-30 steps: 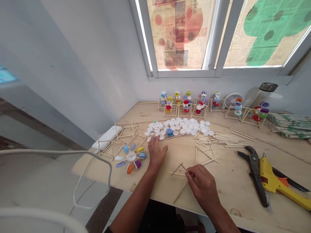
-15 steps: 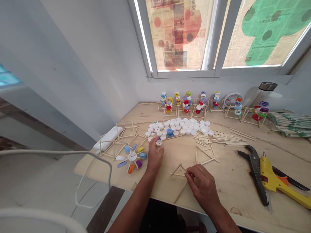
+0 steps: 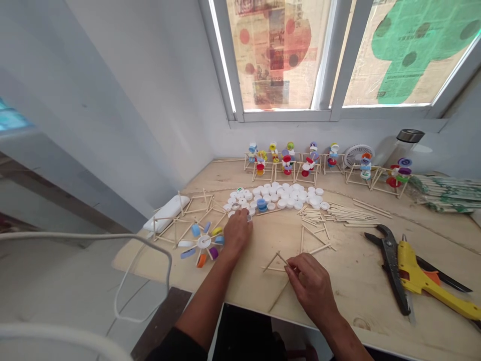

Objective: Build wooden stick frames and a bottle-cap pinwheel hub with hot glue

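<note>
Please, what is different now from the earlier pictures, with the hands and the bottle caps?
The left hand moved from lying with spread fingers by the white bottle caps and closed its fingers over one cap, which it partly hides. The right hand stayed pinching at the small stick triangle, and the cap pinwheel stayed in place.

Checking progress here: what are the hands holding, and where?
Right hand pinches the end of a wooden stick; left hand, at the bottle caps: cannot tell.
</note>
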`<state>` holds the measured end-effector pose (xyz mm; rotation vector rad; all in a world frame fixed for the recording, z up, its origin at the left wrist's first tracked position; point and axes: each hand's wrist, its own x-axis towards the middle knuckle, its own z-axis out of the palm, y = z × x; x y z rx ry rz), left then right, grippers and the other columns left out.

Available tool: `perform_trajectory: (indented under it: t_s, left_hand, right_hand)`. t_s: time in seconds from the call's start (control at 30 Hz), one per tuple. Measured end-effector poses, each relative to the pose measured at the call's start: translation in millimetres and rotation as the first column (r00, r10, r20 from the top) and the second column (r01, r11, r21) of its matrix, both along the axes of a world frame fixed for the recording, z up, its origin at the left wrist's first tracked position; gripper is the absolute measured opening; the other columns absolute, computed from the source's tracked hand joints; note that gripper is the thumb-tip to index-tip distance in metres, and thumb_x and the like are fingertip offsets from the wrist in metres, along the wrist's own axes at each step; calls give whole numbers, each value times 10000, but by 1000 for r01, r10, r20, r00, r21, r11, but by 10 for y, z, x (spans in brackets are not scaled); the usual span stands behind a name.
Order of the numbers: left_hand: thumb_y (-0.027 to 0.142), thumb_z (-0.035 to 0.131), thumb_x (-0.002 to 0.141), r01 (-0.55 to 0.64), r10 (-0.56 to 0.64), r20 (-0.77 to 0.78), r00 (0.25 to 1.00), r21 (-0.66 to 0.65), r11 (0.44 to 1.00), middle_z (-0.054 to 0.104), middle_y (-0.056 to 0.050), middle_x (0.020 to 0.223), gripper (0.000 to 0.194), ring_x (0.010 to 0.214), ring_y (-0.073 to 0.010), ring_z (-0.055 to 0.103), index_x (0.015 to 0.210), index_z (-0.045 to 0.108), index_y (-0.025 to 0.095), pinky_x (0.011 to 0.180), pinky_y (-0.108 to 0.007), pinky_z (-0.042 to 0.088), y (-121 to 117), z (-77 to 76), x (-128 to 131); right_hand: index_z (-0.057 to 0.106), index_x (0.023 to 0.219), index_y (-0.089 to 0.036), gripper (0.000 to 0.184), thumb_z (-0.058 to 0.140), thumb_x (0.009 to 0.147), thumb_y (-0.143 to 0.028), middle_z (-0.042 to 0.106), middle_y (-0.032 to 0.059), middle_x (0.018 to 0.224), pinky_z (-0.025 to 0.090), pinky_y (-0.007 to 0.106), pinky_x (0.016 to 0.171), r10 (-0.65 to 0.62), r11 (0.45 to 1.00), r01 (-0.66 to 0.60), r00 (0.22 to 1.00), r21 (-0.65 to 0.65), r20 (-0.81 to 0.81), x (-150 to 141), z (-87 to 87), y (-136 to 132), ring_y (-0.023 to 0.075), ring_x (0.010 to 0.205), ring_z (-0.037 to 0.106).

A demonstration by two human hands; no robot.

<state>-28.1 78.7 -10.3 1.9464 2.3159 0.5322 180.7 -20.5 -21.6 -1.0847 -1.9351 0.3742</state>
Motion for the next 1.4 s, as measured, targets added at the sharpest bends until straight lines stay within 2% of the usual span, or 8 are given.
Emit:
perform_trajectory:
  t_s: [0.23,0.37,0.57,0.7,0.93,1.07,1.23,1.4]
  left_hand:
    - [183,523,762,21,-21,-9,1000,7,1000,622,-69,997,212,906,-234,595,972,527,205,703,-313,443,-96,13,5]
    - [187,522,767,29,-29,0,1000,52,998,613,-71,1021,233,935,-217,584,998,489,197,733,-299,443,6,68,-24]
    - [111,549,713,201,-201,-14,980,71,977,607,-72,1076,339,1009,-219,561,1036,495,202,822,-313,437,388,164,-76]
    - [10,491,671,290,-290,-19,957,61,955,592,-39,1153,431,1081,-207,533,1042,525,228,886,-317,417,386,167,-159]
    - [54,457,737,166,-166,1,986,51,985,611,-93,1100,364,1053,-226,548,1076,525,171,879,-335,429,-147,14,-109]
    - [131,504,766,170,-170,-29,985,-15,985,622,-76,1077,285,1012,-235,552,1043,551,181,864,-349,426,-366,8,-4]
    - [150,485,783,81,-94,-196,976,-71,994,558,-119,1176,285,1067,-271,507,1057,559,172,876,-390,404,-329,131,-65]
    - [128,481,763,75,-105,-216,971,-142,987,608,-139,1039,223,1007,-286,538,950,596,164,841,-397,414,-157,180,-133]
  right_hand:
    - [551,834,-194,84,486,875,-161,569,28,714,401,267,615,-4,1000,4,1000,16,-7,-10,2,9,152,674,527]
    - [554,845,-195,79,487,874,-164,570,28,712,401,265,610,7,1000,-7,1000,25,2,-6,-19,16,151,667,528]
    - [546,845,-192,79,481,880,-163,564,25,701,392,266,604,1,1000,-1,1000,29,5,-5,-29,23,147,655,512]
    - [544,831,-190,82,483,878,-162,560,25,699,389,267,604,-6,1000,7,1000,17,-5,-8,-6,17,149,664,511]
    - [543,822,-191,84,486,877,-161,573,25,710,395,270,615,21,1000,-21,1000,3,-4,-15,10,15,151,674,523]
    - [557,847,-192,83,486,877,-162,570,25,708,399,270,611,28,1000,-28,1000,-2,6,-4,2,15,151,669,528]
    - [572,857,-189,92,483,876,-177,572,26,699,408,269,597,19,999,-19,1000,31,16,-4,3,16,152,652,539]
    - [572,837,-194,110,471,880,-182,579,32,697,417,270,588,13,999,-14,999,29,33,-4,8,18,154,647,547]
